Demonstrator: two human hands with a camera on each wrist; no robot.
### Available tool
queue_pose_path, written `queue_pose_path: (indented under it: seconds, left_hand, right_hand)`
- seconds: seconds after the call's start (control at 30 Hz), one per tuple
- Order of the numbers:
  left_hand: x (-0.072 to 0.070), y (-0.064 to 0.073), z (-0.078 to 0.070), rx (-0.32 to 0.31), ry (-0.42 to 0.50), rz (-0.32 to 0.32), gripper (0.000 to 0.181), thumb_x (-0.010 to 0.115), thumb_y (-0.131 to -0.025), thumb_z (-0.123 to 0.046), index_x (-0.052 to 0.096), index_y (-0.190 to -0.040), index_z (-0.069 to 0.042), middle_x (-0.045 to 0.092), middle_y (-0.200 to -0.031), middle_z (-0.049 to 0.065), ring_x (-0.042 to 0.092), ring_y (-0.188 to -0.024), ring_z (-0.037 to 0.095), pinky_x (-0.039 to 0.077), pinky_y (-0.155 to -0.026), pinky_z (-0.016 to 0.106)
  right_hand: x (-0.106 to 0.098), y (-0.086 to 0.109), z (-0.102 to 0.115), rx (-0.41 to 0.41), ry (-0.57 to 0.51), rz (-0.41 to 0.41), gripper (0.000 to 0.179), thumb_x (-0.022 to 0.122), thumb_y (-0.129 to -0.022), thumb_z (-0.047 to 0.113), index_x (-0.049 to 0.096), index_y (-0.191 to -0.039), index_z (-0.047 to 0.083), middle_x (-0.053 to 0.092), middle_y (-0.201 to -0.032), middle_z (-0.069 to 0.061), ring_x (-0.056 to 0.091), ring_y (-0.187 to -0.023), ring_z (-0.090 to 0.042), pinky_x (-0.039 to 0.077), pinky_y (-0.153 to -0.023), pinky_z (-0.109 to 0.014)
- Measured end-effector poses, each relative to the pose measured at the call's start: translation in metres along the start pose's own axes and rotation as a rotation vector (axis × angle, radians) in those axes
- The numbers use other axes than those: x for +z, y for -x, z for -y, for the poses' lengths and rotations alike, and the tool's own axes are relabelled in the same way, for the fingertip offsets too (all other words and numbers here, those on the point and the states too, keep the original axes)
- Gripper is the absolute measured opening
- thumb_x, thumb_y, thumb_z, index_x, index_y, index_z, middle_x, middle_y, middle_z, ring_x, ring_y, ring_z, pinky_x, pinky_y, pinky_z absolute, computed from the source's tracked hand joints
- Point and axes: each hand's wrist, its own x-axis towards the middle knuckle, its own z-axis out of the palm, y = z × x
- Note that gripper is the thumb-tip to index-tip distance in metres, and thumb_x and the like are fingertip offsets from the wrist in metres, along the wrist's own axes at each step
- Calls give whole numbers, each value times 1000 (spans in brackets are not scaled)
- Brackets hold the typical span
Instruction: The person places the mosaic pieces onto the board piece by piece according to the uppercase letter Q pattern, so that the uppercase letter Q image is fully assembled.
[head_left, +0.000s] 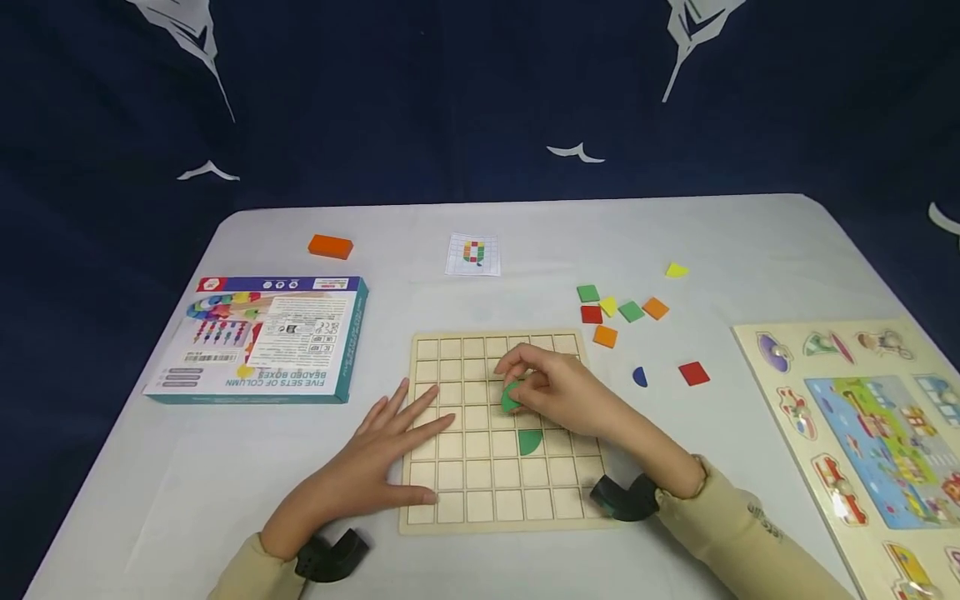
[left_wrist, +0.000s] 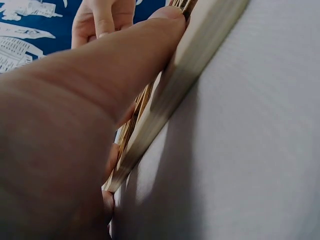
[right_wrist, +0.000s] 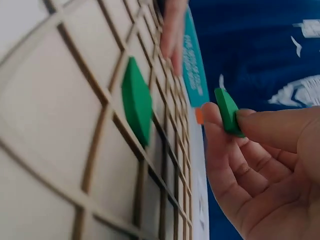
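Observation:
Between thumb and fingertips, my right hand (head_left: 562, 392) pinches a green piece (right_wrist: 228, 112) above the wooden grid board (head_left: 450, 528). In the head view that green piece is partly covered by the fingers. A green quarter-circle piece (head_left: 530, 442) lies in one of the board's squares, just below the right hand. My left hand (head_left: 386, 458) rests with spread fingers on the board's left side, its thumb at the lower left edge. In the left wrist view the thumb (left_wrist: 135, 55) lies along the board's wooden edge (left_wrist: 175, 75).
Loose red, green, orange and yellow pieces, such as a red square (head_left: 693, 373), and a blue half-circle (head_left: 640, 377) lie right of the board. A pattern card (head_left: 472, 254) lies behind it. A box (head_left: 255, 342) and orange block (head_left: 330, 247) are left, a picture puzzle (head_left: 780, 417) right.

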Motion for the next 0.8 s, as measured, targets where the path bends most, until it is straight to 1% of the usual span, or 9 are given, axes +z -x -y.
queue_pose_path:
  seconds: [0.07,0.13,0.27,0.37,0.5,0.7,0.8]
  left_hand:
    - [0,0,-1,-1,-2,3,86,75,-71,-49,39,-145,-23,8,-156,-1,-10,-139,29,-2,-106,54]
    - [-1,0,-1,0,-7,5,86,75,-72,-48,38,-145,-23,8,-156,0,-10,-139,28,-2,-106,54]
    - [-2,0,-2,-2,-5,7,85,76,-72,-46,39,-145,-22,9,-156,0,-10,-139,29,-2,-106,54]
    - [-1,0,-2,-4,0,5,85,76,-72,-46,39,-144,-22,8,-156,0,-10,-139,29,-2,-106,53]
    - [-1,0,-3,-5,3,5,85,76,-72,-46,39,-144,-22,8,-156,0,-10,-139,29,-2,-107,52]
    - [-1,0,-3,-3,1,4,84,75,-72,-48,40,-144,-21,9,-156,0,-10,-139,29,-2,-107,52]
    - [-1,0,-2,0,-1,-4,84,75,-72,-48,40,-144,-22,9,-156,0,-10,-139,29,-2,-107,52]
  right_hand:
    - [5,-3,1,-37,40,15,22,64,-85,-3,59,-106,4,61,-89,-4,62,-62,-16,50,-63,-26]
    - [10,-5,3,-50,78,21,24,69,-83,0,61,-104,5,61,-86,0,59,-59,-13,48,-60,-25]
    - [18,-9,4,-48,73,56,22,74,-78,3,62,-97,6,60,-78,6,57,-62,-7,48,-60,-25]
    - [23,-12,3,-51,59,100,18,75,-77,4,62,-90,8,60,-72,8,57,-63,-7,49,-61,-25]
    - [30,-14,1,-72,60,147,13,75,-78,4,65,-84,10,62,-70,9,57,-65,-6,50,-63,-25]
    - [37,-14,-1,-118,81,168,11,73,-80,2,68,-87,9,62,-73,9,56,-67,-5,50,-63,-24]
    - [37,-15,-1,-128,86,176,10,73,-79,3,68,-85,9,62,-73,10,56,-66,-5,50,-62,-24]
